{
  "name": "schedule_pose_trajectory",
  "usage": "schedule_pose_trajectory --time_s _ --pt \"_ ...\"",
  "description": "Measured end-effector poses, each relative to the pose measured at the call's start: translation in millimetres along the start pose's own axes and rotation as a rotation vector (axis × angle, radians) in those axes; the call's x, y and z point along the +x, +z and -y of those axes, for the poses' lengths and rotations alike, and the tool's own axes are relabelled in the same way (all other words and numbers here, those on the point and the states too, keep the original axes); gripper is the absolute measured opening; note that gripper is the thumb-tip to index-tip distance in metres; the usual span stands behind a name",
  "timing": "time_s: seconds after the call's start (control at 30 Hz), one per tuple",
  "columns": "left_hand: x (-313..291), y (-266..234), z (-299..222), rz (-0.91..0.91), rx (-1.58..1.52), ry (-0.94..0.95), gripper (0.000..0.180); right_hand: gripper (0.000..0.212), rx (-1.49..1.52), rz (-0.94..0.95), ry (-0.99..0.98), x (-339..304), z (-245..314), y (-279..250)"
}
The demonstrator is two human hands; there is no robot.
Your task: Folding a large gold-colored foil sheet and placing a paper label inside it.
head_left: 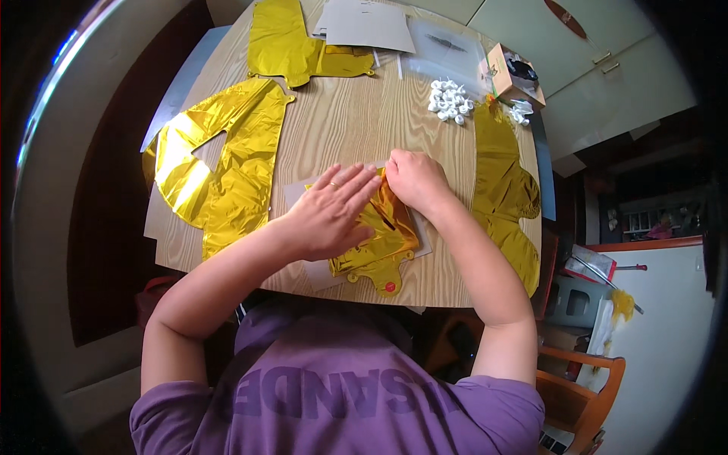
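Note:
A folded gold foil balloon (390,239) lies in front of me, with a small red round mark near its lower tab. A pale sheet (318,277) lies beneath it, partly showing at the edges. My left hand (334,212) rests flat across the foil, fingers stretched out, a ring on one finger. At the foil's upper right corner, my right hand (415,180) is closed in a fist, gripping the edge. Its fingertips are turned away, and the pinched bit of foil is mostly hidden.
Flat gold foil balloons lie at left (246,163), far left (277,45) and right (497,167) on the wooden table (341,114). Farther back are grey-white sheets (371,26), a clear plastic bag (444,49), a pile of small white rolls (449,102) and a cardboard box (498,70).

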State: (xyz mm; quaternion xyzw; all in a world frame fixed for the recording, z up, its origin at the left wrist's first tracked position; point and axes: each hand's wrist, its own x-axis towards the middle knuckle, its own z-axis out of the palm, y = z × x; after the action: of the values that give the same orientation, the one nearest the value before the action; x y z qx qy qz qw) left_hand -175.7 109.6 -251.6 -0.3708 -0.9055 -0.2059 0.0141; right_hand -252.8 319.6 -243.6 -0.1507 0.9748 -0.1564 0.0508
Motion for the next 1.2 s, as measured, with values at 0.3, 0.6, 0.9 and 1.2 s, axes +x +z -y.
schedule_pose_trajectory --time_s 0.3,0.6,0.9,1.2 --pt "-5 18 13 0.043 0.089 0.051 0.087 0.015 -0.152 -0.296 -0.150 -17 -4 15" --pt "-7 19 15 0.031 0.056 0.061 0.088 0.028 0.217 -0.367 -0.261 -67 -10 -12" --pt "-6 15 19 0.013 0.020 0.076 0.085 0.038 0.060 -0.189 -0.420 -83 -8 -2" --pt "-1 12 22 -0.012 0.052 0.100 0.078 0.043 -0.019 -0.220 -0.604 -167 20 12"
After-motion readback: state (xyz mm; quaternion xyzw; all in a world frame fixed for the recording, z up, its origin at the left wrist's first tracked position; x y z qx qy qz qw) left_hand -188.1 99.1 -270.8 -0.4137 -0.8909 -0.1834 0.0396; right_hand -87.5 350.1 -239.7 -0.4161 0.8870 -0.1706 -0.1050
